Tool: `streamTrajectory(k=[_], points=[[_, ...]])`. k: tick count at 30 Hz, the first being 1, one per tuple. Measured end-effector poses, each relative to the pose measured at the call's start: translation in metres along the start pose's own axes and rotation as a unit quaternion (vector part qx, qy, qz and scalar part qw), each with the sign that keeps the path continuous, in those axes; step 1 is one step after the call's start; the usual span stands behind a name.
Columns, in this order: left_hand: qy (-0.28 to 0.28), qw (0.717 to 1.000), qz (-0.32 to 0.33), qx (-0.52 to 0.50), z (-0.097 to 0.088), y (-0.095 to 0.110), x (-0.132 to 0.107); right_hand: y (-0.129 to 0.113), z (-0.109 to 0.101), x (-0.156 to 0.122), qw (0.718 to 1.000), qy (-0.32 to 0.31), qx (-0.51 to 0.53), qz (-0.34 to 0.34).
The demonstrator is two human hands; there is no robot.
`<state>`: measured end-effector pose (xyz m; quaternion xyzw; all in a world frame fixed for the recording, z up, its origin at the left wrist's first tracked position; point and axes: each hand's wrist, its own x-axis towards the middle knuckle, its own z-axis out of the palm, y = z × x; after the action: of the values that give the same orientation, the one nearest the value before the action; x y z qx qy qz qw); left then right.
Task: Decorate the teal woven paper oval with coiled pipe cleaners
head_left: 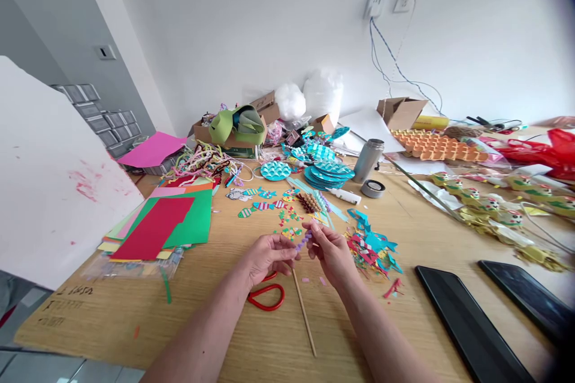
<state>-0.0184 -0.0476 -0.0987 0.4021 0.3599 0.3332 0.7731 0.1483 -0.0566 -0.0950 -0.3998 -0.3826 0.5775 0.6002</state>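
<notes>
Above the middle of the table, a small purple coiled strip (303,242) stretches between my two hands. Its lower end is pinched in the fingers of my left hand (272,256). My right hand (327,246) grips the upper end between thumb and fingertips. Below my left hand lie scissors with red handles (266,298), their blades hidden. A thin wooden stick (304,312) rests on the table between my forearms. Just beyond my hands is a group of brown, tan and bluish curled strips (314,202).
Coloured paper sheets (166,221) are stacked at left. Paper fish (263,206) and teal scraps (375,239) lie around the hands. A grey metal bottle (369,160), a tape roll (372,188) and teal plates (329,175) stand behind. A phone (467,320) lies at right.
</notes>
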Motion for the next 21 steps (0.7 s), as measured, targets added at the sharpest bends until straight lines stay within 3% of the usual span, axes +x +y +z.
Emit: streamTrajectory(k=[5, 9, 17, 21], points=[[-0.052, 0.998, -0.01, -0.031, 0.0038, 0.0037, -0.0032, 0.0011, 0.003, -0.0027, 0.997, -0.06, -0.042, 0.013], [-0.026, 0.999, -0.008, -0.04, 0.005, 0.0022, -0.0025, 0.0029, 0.0041, -0.0034, 0.993, -0.092, -0.073, 0.019], [0.016, 0.999, -0.005, -0.05, 0.0013, -0.0003, 0.0017, 0.0041, -0.0009, 0.0013, 0.995, -0.073, -0.054, 0.041], [0.009, 0.999, -0.009, -0.044, 0.003, 0.0012, 0.0, 0.004, -0.0007, 0.0012, 0.995, -0.078, -0.031, 0.056]])
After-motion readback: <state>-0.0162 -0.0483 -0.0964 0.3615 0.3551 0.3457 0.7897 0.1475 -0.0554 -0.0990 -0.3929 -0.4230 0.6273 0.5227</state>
